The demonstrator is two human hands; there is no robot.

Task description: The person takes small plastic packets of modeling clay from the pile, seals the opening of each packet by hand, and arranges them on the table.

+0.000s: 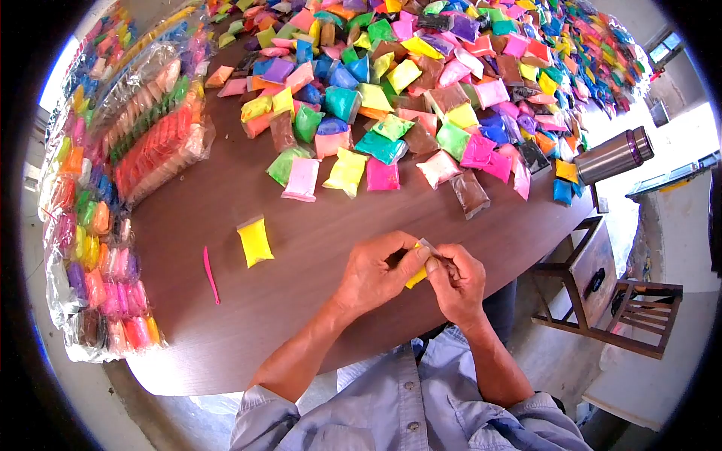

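Observation:
Close to the table's front edge, my left hand (381, 269) and my right hand (456, 279) pinch a small yellow packet (416, 276) between them. Its clear plastic top edge shows at the fingertips, and the fingers hide much of the rest. A second yellow packet (256, 242) lies flat on the table to the left of my hands. Beside that one is a thin pink plastic tool (210, 275). Beyond my hands, the nearest packets of the big pile are a brown packet (470, 194) and a pink packet (383, 174).
A heap of colourful packets (376, 96) covers the far side of the brown table (316, 225). Bundled packets in clear bags (162, 150) line the left edge. A steel flask (615, 155) lies at the right edge, with a wooden chair (639, 316) below it.

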